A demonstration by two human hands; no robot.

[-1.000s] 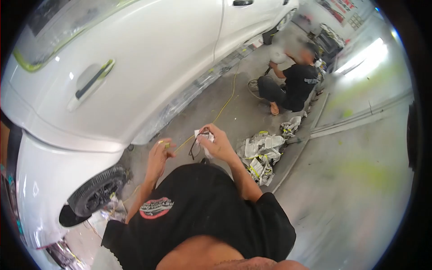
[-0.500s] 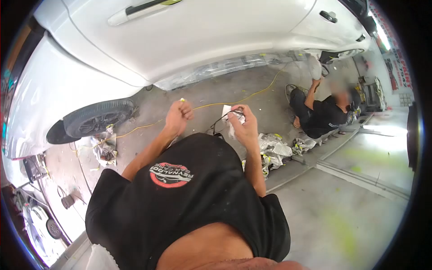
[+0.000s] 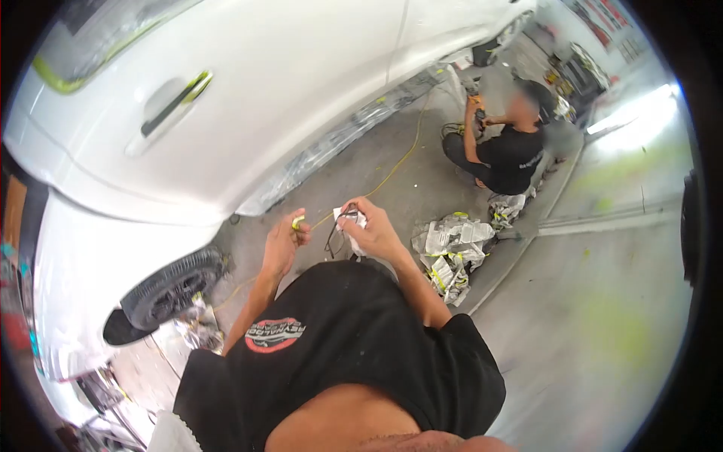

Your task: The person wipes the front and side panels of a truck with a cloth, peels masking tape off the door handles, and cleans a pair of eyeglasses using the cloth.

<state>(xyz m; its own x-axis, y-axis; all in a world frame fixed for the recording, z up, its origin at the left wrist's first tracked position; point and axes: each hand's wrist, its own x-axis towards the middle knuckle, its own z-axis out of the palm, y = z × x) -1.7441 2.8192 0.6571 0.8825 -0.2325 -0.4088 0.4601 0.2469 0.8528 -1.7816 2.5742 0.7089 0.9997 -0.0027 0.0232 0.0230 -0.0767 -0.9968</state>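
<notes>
My left hand [image 3: 282,242] is raised in front of my shirt, with a small piece of yellow-green tape [image 3: 299,222] pinched at its fingers. To its right, my right hand [image 3: 373,230] is closed around a pair of dark-framed eyeglasses [image 3: 332,238] and a crumpled white cloth or paper [image 3: 355,219]. One arm of the glasses hangs down toward my left hand. The two hands are apart, in the air above the grey floor.
A white car [image 3: 286,83] stands ahead, its door handle [image 3: 177,102] edged with yellow-green tape. Its wheel [image 3: 177,286] is at left. Crumpled masking paper [image 3: 456,241] lies at right. A yellow cord [image 3: 403,162] crosses the floor. A co-worker [image 3: 508,151] crouches, holding a power tool.
The view has turned, so the car's handle and the co-worker appear shifted. My left fist has loosened, showing the tape piece. My right hand still holds the glasses and white cloth or paper.
</notes>
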